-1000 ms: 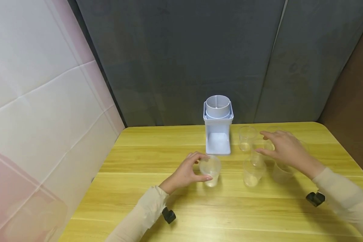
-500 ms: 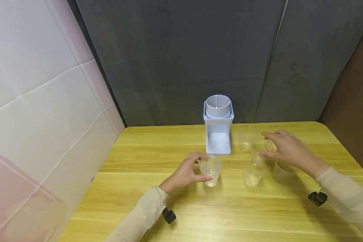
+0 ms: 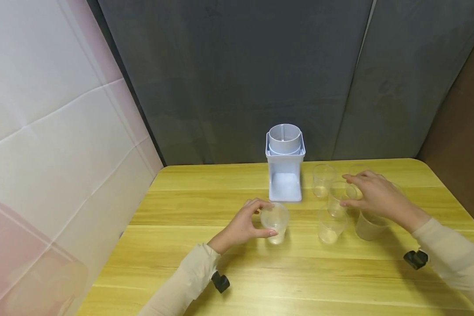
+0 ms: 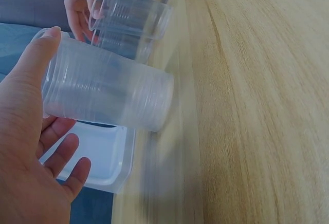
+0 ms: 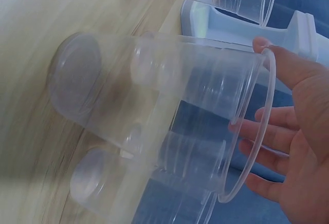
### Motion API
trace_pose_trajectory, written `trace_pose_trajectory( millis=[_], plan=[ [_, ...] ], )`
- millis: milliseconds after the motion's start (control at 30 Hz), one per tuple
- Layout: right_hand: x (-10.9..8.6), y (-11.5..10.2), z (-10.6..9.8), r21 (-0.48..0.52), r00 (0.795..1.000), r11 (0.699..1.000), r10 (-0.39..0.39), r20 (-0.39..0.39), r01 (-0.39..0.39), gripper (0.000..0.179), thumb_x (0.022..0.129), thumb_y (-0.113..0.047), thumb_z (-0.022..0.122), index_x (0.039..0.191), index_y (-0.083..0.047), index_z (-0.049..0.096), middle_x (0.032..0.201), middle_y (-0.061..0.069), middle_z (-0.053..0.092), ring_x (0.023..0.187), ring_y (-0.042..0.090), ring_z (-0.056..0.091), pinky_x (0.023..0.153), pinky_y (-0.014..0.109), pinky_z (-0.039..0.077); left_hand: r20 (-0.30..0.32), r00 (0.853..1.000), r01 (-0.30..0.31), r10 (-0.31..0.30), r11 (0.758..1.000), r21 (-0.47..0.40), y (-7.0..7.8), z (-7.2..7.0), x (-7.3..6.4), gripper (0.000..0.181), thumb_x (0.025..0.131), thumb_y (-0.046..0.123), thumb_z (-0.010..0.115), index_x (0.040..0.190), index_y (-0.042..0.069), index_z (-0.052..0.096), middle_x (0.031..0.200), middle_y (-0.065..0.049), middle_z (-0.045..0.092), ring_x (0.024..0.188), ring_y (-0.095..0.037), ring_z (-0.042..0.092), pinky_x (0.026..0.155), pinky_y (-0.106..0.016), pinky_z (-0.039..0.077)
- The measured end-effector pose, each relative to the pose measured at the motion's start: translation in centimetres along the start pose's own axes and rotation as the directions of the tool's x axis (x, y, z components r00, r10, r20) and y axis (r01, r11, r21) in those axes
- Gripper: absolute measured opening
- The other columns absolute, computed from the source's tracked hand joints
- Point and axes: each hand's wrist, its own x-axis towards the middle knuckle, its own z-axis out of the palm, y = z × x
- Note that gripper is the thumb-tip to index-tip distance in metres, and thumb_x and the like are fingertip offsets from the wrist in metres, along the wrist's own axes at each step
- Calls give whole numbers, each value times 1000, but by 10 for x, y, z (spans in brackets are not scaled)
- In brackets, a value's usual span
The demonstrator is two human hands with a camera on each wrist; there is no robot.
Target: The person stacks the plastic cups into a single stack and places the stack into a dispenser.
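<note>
**Right hand [image 3: 375, 195] slides a touch toward three o'clock; left hand [image 3: 238, 226] stays put**

Since a second ago, that's the only shift! Far left, a pale wall panel [image 3: 63, 109] rises at ten o'clock over the wooden table [image 3: 260, 276]. Next along, the left hand, clamped by thumb and fingers on a clear cup [image 3: 275, 215], rim up near mid-table; whether its base touches the wood, I can't tell. Straight up at twelve o'clock from that cup sits a pale blue stand [image 3: 285, 162] with a round tube on top. On to three o'clock: a front cup [image 3: 331, 228], also clear, and just beside it a cloudier cup [image 3: 367, 227]. Up at two, a back cup [image 3: 323, 181], and between the rows a middle cup [image 3: 335, 202]. Over that one, the right hand's thumb and forefinger stand apart by the rim; gripping or not, I can't tell. Out at two o'clock, a brown panel [image 3: 464, 101] closes the right side.
</note>
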Motion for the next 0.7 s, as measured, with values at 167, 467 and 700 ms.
trace_pose_trajectory(
  millis=[167, 467, 700],
  plan=[
    [-1, 1, 1, -7, 1000, 1000, -2, 2, 2, 79, 81, -52, 75, 138, -1, 54, 118, 17, 69, 116, 39, 56, 95, 62, 46, 1, 1000, 3, -3, 1000, -4, 0, 0, 0, 62, 74, 31, 88, 126, 16, 59, 128, 2, 60, 112, -14, 48, 101, -51, 48],
    [-2, 2, 2, -27, 1000, 999, -21, -13, 21, 74, 82, -49, 76, 134, -1, 58, 115, 14, 71, 111, 36, 59, 94, 60, 47, -1, 1000, 4, -4, 1000, -4, 1, 0, -1, 62, 74, 30, 88, 127, 16, 59, 127, 2, 61, 112, -14, 48, 101, -51, 48],
    [-2, 2, 6, -34, 999, 999, -30, -27, 29, 72, 82, -49, 76, 133, 0, 59, 112, 13, 73, 110, 37, 60, 93, 60, 47, -2, 1000, 0, 0, 1000, -6, 1, 1, -1, 62, 74, 30, 88, 127, 16, 59, 127, 2, 61, 112, -15, 49, 101, -50, 48]
  ],
)
